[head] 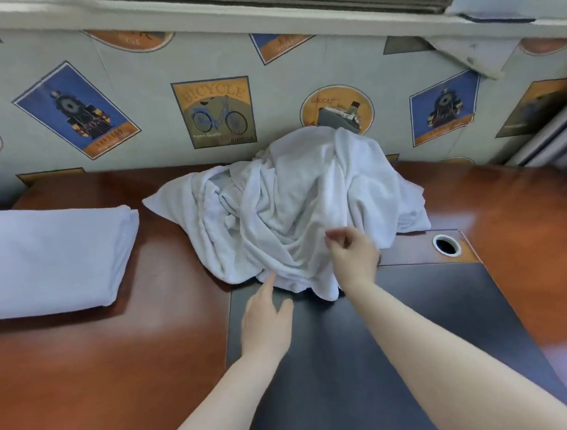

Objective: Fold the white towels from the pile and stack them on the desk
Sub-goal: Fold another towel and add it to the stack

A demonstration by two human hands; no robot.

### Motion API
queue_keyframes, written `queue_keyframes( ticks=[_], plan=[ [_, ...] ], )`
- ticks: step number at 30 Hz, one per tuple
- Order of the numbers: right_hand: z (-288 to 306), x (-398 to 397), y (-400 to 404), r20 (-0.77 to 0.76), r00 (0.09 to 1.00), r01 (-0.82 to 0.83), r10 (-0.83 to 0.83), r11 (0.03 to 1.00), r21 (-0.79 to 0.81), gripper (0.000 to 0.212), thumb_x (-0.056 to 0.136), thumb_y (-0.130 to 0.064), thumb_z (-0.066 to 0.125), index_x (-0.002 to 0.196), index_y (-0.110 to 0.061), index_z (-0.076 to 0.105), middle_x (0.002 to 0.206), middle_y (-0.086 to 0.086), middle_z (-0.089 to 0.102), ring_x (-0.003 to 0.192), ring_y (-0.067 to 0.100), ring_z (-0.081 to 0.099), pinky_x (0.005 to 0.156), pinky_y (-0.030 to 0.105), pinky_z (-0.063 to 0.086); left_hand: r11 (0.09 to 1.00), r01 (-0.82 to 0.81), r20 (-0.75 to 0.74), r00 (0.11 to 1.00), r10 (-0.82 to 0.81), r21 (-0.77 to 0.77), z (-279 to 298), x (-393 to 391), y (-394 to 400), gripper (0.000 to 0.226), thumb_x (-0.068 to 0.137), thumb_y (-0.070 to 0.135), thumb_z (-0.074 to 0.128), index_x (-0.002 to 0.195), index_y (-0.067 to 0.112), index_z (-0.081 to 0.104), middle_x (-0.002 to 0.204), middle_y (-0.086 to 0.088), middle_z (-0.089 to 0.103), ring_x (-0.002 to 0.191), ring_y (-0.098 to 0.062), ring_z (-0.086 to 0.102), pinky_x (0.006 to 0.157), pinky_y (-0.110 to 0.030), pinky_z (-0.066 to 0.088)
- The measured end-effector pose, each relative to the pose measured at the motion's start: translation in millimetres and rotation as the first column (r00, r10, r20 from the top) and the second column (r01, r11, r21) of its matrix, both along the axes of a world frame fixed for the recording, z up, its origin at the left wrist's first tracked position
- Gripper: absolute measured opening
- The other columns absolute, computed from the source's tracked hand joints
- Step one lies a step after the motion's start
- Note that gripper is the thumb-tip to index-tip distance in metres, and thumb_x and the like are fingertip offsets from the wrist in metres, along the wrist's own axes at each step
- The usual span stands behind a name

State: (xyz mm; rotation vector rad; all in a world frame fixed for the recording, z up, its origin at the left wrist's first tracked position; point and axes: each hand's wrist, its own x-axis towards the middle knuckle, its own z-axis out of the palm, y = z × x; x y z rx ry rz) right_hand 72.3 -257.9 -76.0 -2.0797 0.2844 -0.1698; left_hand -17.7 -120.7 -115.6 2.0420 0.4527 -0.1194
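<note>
On the bench (86, 373), we note one folded towel (48, 260) at left; the pile (301, 207) sits mid-bench, unfolded. Right hand (353, 254) apparently pinches a pile fold; left hand (265, 327), fingers straight, touches its edge. Most folding remains.

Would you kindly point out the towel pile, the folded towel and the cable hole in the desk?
towel pile (295, 207): head view, on the crumpled middle of the heap.
folded towel (51, 260): head view, on its flat top face.
cable hole (446, 245): head view, on its dark opening.
</note>
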Motion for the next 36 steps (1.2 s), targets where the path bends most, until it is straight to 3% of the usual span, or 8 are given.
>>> queue_keyframes(
  ticks=[5, 9, 13, 16, 24, 26, 30, 36],
  plan=[
    [-36, -107, -59, -0.23, 0.971, -0.09, 0.06, 0.989, -0.118, 0.031, 0.082, -0.016, 0.069, 0.067, -0.043, 0.064, 0.064, -0.018, 0.065, 0.066, -0.002, 0.059, 0.059, 0.006, 0.038, 0.978, -0.109, 0.008, 0.994, 0.113, -0.177, 3, -13, -29, 0.036, 0.096, 0.023, 0.054, 0.131, 0.03, 0.051, 0.139, 0.009, 0.052, 0.124, -0.008, 0.048, 0.097, -0.025, 0.036],
    [-46, -163, -38, -0.35, 0.873, -0.423, 0.34, 0.884, -0.196, 0.012, 0.08, -0.025, 0.063, 0.078, -0.034, 0.072, 0.078, -0.009, 0.07, 0.076, 0.009, 0.062, 0.06, 0.011, 0.035, 0.974, 0.026, -0.043, 0.998, -0.037, -0.225, 12, -15, -63, 0.06, 0.079, 0.05, 0.071, 0.132, 0.033, 0.046, 0.133, 0.014, 0.048, 0.127, -0.008, 0.041, 0.1, -0.027, 0.038],
    [-26, -188, -24, -0.264, 0.817, -0.567, 0.514, 0.798, -0.203, 0.024, 0.077, -0.024, 0.058, 0.083, -0.046, 0.056, 0.078, 0.001, 0.071, 0.067, 0.015, 0.056, 0.061, 0.015, 0.034, 0.992, 0.107, -0.085, 0.991, -0.102, 0.064, 14, -34, -68, 0.054, 0.076, 0.038, 0.071, 0.124, 0.029, 0.047, 0.117, 0.003, 0.048, 0.117, -0.017, 0.041, 0.087, -0.028, 0.044],
    [-10, -201, -33, -0.14, 0.848, -0.517, 0.511, 0.856, -0.008, 0.023, 0.074, -0.016, 0.055, 0.073, -0.036, 0.067, 0.073, -0.013, 0.072, 0.07, 0.009, 0.066, 0.073, 0.022, 0.051, 0.998, 0.046, 0.062, 0.997, -0.044, -0.033, 25, -49, -58, 0.006, 0.092, 0.025, 0.056, 0.094, 0.027, 0.061, 0.092, 0.002, 0.063, 0.087, -0.02, 0.059, 0.071, -0.029, 0.048],
    [-7, -224, -51, -0.191, 0.979, -0.017, 0.078, 0.954, 0.299, 0.021, 0.088, -0.007, 0.06, 0.088, -0.025, 0.071, 0.089, -0.012, 0.074, 0.087, 0.006, 0.069, 0.076, 0.024, 0.05, 0.955, 0.099, 0.199, 0.979, -0.043, -0.279, 54, -79, -69, 0.034, 0.097, 0.035, 0.052, 0.088, 0.003, 0.055, 0.072, 0.0, 0.052, 0.07, -0.015, 0.047, 0.068, -0.029, 0.038],
    [0, -216, -63, -0.272, 0.96, 0.097, 0.063, 0.838, 0.536, 0.016, 0.094, -0.023, 0.057, 0.099, -0.018, 0.071, 0.095, -0.003, 0.076, 0.089, 0.015, 0.072, 0.073, 0.028, 0.053, 0.919, 0.157, 0.209, 0.974, -0.084, -0.363, 62, -91, -87, 0.036, 0.089, 0.038, 0.057, 0.086, 0.003, 0.058, 0.071, -0.004, 0.058, 0.069, -0.015, 0.054, 0.069, -0.029, 0.045],
    [27, -178, -96, -0.393, 0.856, 0.247, 0.335, 0.403, 0.881, 0.061, 0.079, -0.061, 0.069, 0.108, -0.009, 0.075, 0.106, 0.015, 0.072, 0.099, 0.029, 0.071, 0.076, 0.041, 0.055, 0.713, 0.212, 0.117, 0.977, -0.18, -0.668, 79, -108, -119, 0.019, 0.074, 0.019, 0.06, 0.088, 0.011, 0.07, 0.086, -0.01, 0.072, 0.086, -0.024, 0.07, 0.079, -0.033, 0.056],
    [57, -102, -94, -0.495, 0.784, 0.06, 0.376, 0.747, 0.662, 0.025, 0.08, -0.016, 0.071, 0.1, -0.002, 0.066, 0.073, 0.009, 0.066, 0.059, 0.022, 0.064, 0.047, 0.026, 0.051, 0.558, 0.296, 0.025, 0.897, -0.44, -0.775, 88, -98, -117, 0.059, 0.076, 0.029, 0.057, 0.133, 0.012, 0.055, 0.12, -0.006, 0.065, 0.118, -0.021, 0.06, 0.102, -0.032, 0.045]
  ],
)
